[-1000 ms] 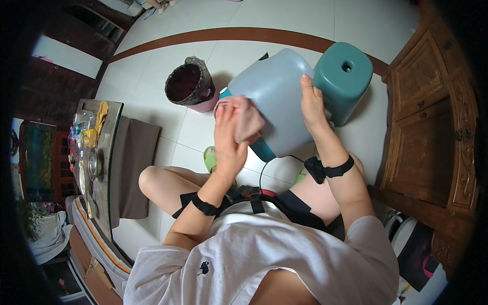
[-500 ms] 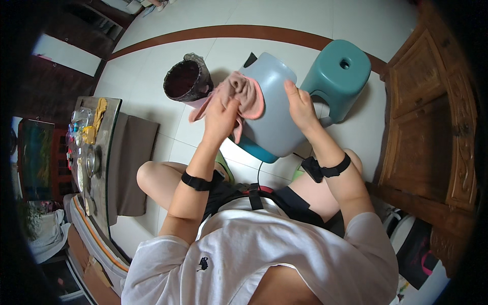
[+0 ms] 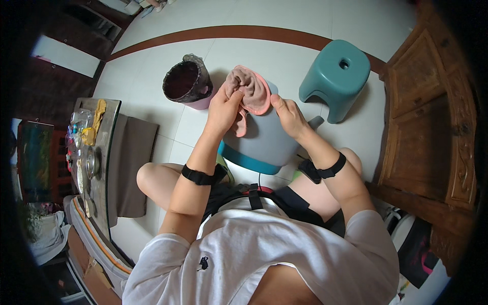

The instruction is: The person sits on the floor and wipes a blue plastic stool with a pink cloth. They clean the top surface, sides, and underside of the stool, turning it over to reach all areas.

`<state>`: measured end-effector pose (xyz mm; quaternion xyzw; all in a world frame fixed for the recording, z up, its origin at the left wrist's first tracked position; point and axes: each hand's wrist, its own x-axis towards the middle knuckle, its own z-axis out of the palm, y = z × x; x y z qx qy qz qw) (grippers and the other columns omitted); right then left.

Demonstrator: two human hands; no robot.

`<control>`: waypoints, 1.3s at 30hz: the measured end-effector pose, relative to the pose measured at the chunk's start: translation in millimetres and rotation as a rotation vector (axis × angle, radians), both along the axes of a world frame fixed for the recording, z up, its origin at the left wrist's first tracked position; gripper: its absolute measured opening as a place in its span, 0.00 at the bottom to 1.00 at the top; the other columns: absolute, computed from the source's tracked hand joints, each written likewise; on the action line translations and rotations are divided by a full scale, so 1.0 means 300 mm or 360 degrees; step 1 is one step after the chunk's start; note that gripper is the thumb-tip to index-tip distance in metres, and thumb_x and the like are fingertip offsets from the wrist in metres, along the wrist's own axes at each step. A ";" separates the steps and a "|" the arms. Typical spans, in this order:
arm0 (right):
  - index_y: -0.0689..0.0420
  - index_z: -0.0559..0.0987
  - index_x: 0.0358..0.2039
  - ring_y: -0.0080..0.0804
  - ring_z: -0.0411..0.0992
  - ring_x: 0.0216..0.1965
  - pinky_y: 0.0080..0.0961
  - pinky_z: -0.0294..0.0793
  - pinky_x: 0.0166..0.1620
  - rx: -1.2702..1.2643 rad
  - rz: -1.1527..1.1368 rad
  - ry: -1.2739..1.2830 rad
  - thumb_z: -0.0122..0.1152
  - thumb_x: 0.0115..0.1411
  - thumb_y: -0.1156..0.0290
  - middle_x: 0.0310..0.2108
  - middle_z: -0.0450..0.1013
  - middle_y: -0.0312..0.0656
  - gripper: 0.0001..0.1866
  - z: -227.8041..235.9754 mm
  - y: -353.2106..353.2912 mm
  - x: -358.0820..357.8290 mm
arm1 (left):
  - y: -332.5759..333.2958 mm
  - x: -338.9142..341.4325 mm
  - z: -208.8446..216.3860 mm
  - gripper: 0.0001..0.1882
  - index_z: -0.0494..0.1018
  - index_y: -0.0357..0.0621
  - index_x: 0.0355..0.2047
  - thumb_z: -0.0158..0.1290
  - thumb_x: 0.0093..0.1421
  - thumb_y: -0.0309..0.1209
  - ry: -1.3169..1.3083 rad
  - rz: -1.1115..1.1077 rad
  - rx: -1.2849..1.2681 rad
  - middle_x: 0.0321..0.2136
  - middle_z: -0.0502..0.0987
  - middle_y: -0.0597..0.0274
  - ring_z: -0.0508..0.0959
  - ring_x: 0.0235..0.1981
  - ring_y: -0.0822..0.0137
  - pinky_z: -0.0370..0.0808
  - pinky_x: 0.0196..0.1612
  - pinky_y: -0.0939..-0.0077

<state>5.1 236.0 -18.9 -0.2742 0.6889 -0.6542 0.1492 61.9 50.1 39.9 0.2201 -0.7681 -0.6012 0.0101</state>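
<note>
Near the centre of the frame, the person is holding a pink cloth (image 3: 248, 94) against the top of a grey-blue plastic bin (image 3: 264, 142) that is resting tilted over the lap. The left hand (image 3: 223, 109) is gripping the cloth's left side, fingers curled and pinching the fabric; the right hand (image 3: 287, 114) is pressing its fingertips on the cloth's right edge and the bin wall. Compared with half a second ago, the bin is sitting lower and closer to the body, and the cloth is bunched at the top rather than draped on the left side.

Just above and left of the hands, one lined waste bin (image 3: 188, 81) is standing on the white floor (image 3: 152, 46). One teal stool (image 3: 335, 76) is standing at upper right, close beside the grey-blue bin. A wooden cabinet (image 3: 432, 117) is closing off the right edge, and a low cluttered table (image 3: 94, 152) the left edge. Open floor is stretching across the top.
</note>
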 end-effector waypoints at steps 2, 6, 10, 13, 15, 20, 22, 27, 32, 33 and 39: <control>0.68 0.77 0.35 0.28 0.72 0.34 0.29 0.71 0.42 0.0012 0.0051 0.0010 0.34 0.70 0.44 0.27 0.77 0.46 0.36 0.003 -0.008 -0.004 | 0.012 0.027 -0.038 0.24 0.68 0.37 0.55 0.51 0.56 0.27 0.0464 -0.0207 -0.0539 0.51 0.72 0.48 0.73 0.51 0.52 0.67 0.56 0.65; 0.67 0.78 0.35 0.29 0.76 0.34 0.28 0.75 0.40 -0.0188 0.0078 -0.0341 0.31 0.71 0.45 0.29 0.78 0.46 0.36 -0.044 -0.022 -0.008 | 0.122 0.088 -0.035 0.36 0.61 0.41 0.63 0.51 0.51 0.23 0.0813 -0.0617 -0.1691 0.65 0.58 0.47 0.60 0.65 0.48 0.58 0.65 0.60; 0.66 0.76 0.29 0.25 0.71 0.29 0.27 0.72 0.35 -0.0145 0.0071 -0.0301 0.34 0.70 0.43 0.23 0.74 0.41 0.37 -0.028 -0.016 -0.008 | 0.039 0.063 -0.084 0.28 0.70 0.44 0.56 0.53 0.52 0.28 0.0895 -0.0374 -0.1262 0.57 0.69 0.47 0.66 0.60 0.47 0.62 0.62 0.63; 0.60 0.67 0.18 0.21 0.55 0.24 0.26 0.59 0.28 0.0006 0.0010 -0.0071 0.37 0.68 0.38 0.16 0.57 0.31 0.36 -0.026 0.012 -0.023 | -0.074 0.060 -0.108 0.14 0.73 0.36 0.46 0.49 0.62 0.29 0.0067 0.0011 0.0246 0.40 0.76 0.57 0.74 0.42 0.67 0.69 0.50 0.74; 0.58 0.64 0.17 0.21 0.54 0.24 0.26 0.58 0.28 -0.0059 0.0046 -0.0068 0.39 0.68 0.39 0.16 0.55 0.30 0.35 0.000 0.035 -0.023 | -0.149 0.077 -0.110 0.16 0.72 0.35 0.49 0.47 0.66 0.33 0.0051 -0.0024 0.0206 0.41 0.76 0.63 0.73 0.42 0.75 0.69 0.49 0.79; 0.58 0.65 0.16 0.19 0.56 0.23 0.24 0.59 0.26 -0.0205 0.0119 -0.0017 0.46 0.67 0.43 0.16 0.58 0.29 0.32 -0.022 0.038 -0.032 | -0.261 0.142 -0.141 0.20 0.68 0.35 0.56 0.46 0.66 0.32 0.0161 -0.0032 0.0278 0.45 0.76 0.63 0.73 0.44 0.74 0.68 0.49 0.80; 0.59 0.68 0.17 0.19 0.58 0.22 0.22 0.61 0.26 -0.0200 0.0170 -0.0055 0.51 0.66 0.45 0.16 0.62 0.30 0.31 -0.020 0.046 -0.036 | -0.246 0.146 -0.133 0.20 0.67 0.35 0.56 0.46 0.66 0.31 0.0266 -0.0019 0.0201 0.44 0.75 0.64 0.72 0.43 0.75 0.69 0.48 0.80; 0.63 0.77 0.22 0.16 0.64 0.22 0.19 0.66 0.25 -0.0235 0.0312 -0.0061 0.61 0.63 0.55 0.18 0.71 0.31 0.23 0.003 0.026 -0.007 | -0.121 0.103 0.005 0.19 0.67 0.37 0.55 0.50 0.65 0.27 0.0573 -0.0373 -0.0072 0.43 0.74 0.65 0.72 0.44 0.75 0.70 0.48 0.79; 0.63 0.78 0.25 0.16 0.67 0.22 0.19 0.69 0.26 -0.0086 0.0125 0.0030 0.64 0.60 0.56 0.18 0.73 0.32 0.20 0.002 -0.007 0.004 | -0.180 0.105 -0.059 0.15 0.71 0.37 0.50 0.51 0.64 0.29 0.0389 -0.0260 0.0098 0.41 0.74 0.65 0.72 0.43 0.75 0.70 0.48 0.77; 0.64 0.79 0.27 0.17 0.68 0.24 0.20 0.70 0.27 -0.0087 0.0070 -0.0064 0.64 0.60 0.55 0.20 0.73 0.33 0.20 0.023 -0.014 0.000 | -0.191 0.096 -0.106 0.15 0.71 0.36 0.49 0.52 0.64 0.29 0.0476 -0.0287 -0.0263 0.40 0.74 0.66 0.72 0.42 0.75 0.70 0.47 0.78; 0.66 0.79 0.37 0.22 0.72 0.34 0.21 0.72 0.35 -0.0092 -0.0408 -0.0424 0.67 0.57 0.54 0.29 0.77 0.39 0.23 0.012 -0.048 -0.037 | 0.012 0.063 -0.124 0.19 0.72 0.37 0.50 0.53 0.57 0.23 0.0857 -0.0055 -0.0729 0.42 0.77 0.55 0.73 0.47 0.61 0.69 0.52 0.71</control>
